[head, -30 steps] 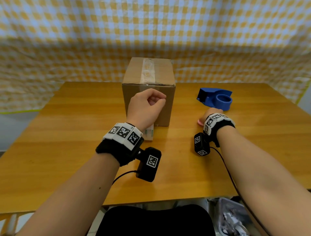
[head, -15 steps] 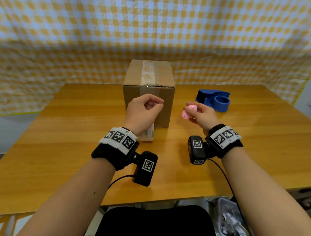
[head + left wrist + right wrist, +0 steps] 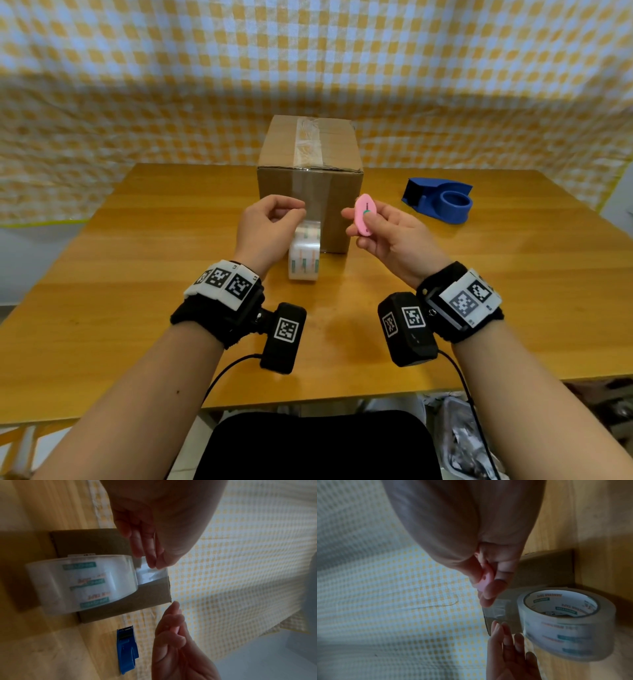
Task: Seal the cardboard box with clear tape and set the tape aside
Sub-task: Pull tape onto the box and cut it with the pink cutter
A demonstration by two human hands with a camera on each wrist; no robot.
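Note:
A brown cardboard box (image 3: 310, 178) stands on the wooden table (image 3: 137, 274), with a clear tape strip (image 3: 306, 142) along its top seam and down its near face. The clear tape roll (image 3: 305, 251) hangs in front of the box, still joined to that strip. My left hand (image 3: 270, 226) pinches the stretched tape (image 3: 150, 572) just above the roll (image 3: 82, 586). My right hand (image 3: 387, 236) holds a small pink cutter (image 3: 363, 214) upright, a little right of the tape. In the right wrist view the cutter (image 3: 485, 580) sits between thumb and fingers near the roll (image 3: 565, 626).
A blue tape dispenser (image 3: 440, 198) sits on the table at the right rear of the box. A yellow checked cloth (image 3: 308, 61) covers the wall behind. The table's front edge (image 3: 308, 394) is close to my wrists.
My right hand lifted the pink cutter off the table and brought it up and left toward the tape. My left hand kept its pinch on the tape, and the roll now shows below it.

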